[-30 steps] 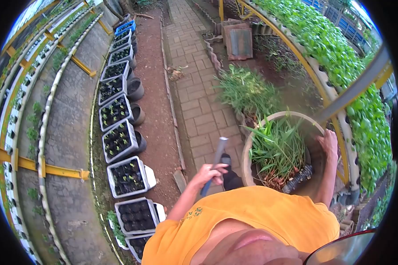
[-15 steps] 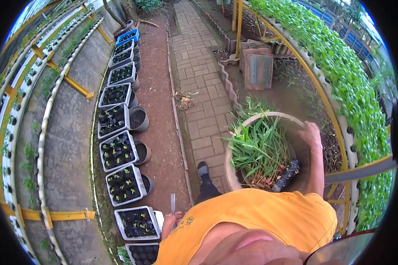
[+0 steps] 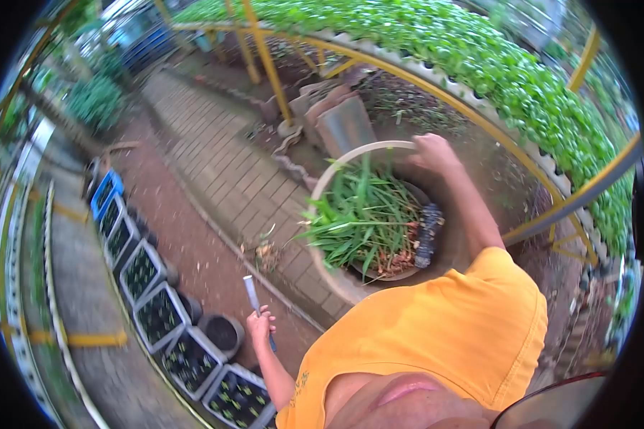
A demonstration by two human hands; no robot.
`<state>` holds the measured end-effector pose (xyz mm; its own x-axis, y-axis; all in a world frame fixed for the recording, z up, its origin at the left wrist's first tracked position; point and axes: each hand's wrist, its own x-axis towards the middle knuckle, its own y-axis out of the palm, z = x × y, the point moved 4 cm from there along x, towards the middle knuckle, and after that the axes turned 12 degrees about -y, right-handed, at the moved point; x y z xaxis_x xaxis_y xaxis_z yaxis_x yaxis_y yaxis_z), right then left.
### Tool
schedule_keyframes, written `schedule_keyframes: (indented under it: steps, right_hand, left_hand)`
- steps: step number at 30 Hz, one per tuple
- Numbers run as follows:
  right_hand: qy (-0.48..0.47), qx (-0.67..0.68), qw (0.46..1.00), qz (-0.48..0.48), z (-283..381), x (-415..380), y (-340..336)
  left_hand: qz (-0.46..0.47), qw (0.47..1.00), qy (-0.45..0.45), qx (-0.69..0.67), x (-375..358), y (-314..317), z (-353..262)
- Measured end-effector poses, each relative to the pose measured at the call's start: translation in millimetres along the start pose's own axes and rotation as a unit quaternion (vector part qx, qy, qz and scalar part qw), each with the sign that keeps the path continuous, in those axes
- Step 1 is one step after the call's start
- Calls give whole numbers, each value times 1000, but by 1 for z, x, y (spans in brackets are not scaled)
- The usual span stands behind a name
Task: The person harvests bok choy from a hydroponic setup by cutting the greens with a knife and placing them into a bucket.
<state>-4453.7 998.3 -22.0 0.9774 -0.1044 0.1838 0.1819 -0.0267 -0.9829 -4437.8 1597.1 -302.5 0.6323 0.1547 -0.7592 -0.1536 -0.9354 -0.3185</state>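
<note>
My left hand [image 3: 261, 325] is closed around a narrow, flat-bladed hand tool [image 3: 250, 292], its pale blade pointing up and a bluish end showing below the fist. The tool's exact kind does not show. On the far right side of a big round tub [image 3: 319, 194], my right hand [image 3: 433, 151] grips the rim. Inside the tub lies a heap of long-leaved green plants [image 3: 365, 214] with reddish-brown roots or stem bases [image 3: 397, 261]. Beside them sits a dark, roughly cylindrical bundle [image 3: 428, 236] that I cannot identify.
Crates of seedlings [image 3: 166, 314] line the left, with round pots [image 3: 222, 334] alongside. A brick path [image 3: 207, 154] runs behind the tub, with plant debris [image 3: 263, 254] at its edge. Roof tiles [image 3: 343, 125] lean near a yellow post [image 3: 268, 64]. A raised leafy bed [image 3: 479, 64] curves along the right.
My view has swung to the right, so the crates sit lower left. The tool hand has risen out from beside my shirt. My right hand keeps hold of the tub rim.
</note>
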Motion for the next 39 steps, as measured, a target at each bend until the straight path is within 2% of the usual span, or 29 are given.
schedule_keyframes:
  steps: [2, 4, 8, 11, 14, 17, 19, 21, 27, 30, 32, 33, 35, 39]
  right_hand:
    - [-5, -13, 1000, 22, 13, 57, 26]
    - [0, -7, 1000, 23, 19, 118, 46]
    - [12, 3, 1000, 26, 27, 234, 47]
    - [5, 2, 1000, 27, 38, 320, 56]
    - [6, -23, 999, 46, 57, 390, 69]
    - [-1, -54, 998, -36, 70, 462, 97]
    - [32, -34, 998, -45, 83, 493, 97]
    - [54, -7, 999, -2, 97, 528, 93]
    - [68, -18, 997, -12, 134, 654, 109]
    - [43, -11, 999, -20, 153, 736, 137]
    - [45, -14, 999, -15, 166, 789, 158]
    - [59, -14, 998, -15, 171, 805, 163]
    - [61, 18, 998, -15, 187, 854, 167]
    - [41, -13, 999, -12, 232, 982, 176]
  left_hand:
    - [12, 1000, 11, -8, 71, -19, -37]
    - [21, 999, 25, 11, 103, -32, -70]
    - [-48, 991, -79, 94, 146, -50, -79]
    - [-36, 991, -106, 77, 208, -59, -134]
    - [-20, 994, -87, 59, 286, -70, -206]
    - [-5, 996, -58, 65, 375, -94, -285]
    - [-4, 997, -28, 74, 422, -114, -345]
    - [-8, 997, -24, 78, 461, -136, -386]
    - [-47, 994, -47, 83, 587, -201, -453]
    - [-90, 979, -16, 185, 657, -236, -482]
    - [-60, 995, -45, 61, 699, -268, -532]
    - [-48, 997, -60, -1, 685, -280, -581]
    - [-65, 995, -75, -23, 700, -315, -593]
    - [-38, 993, -101, -36, 770, -318, -649]
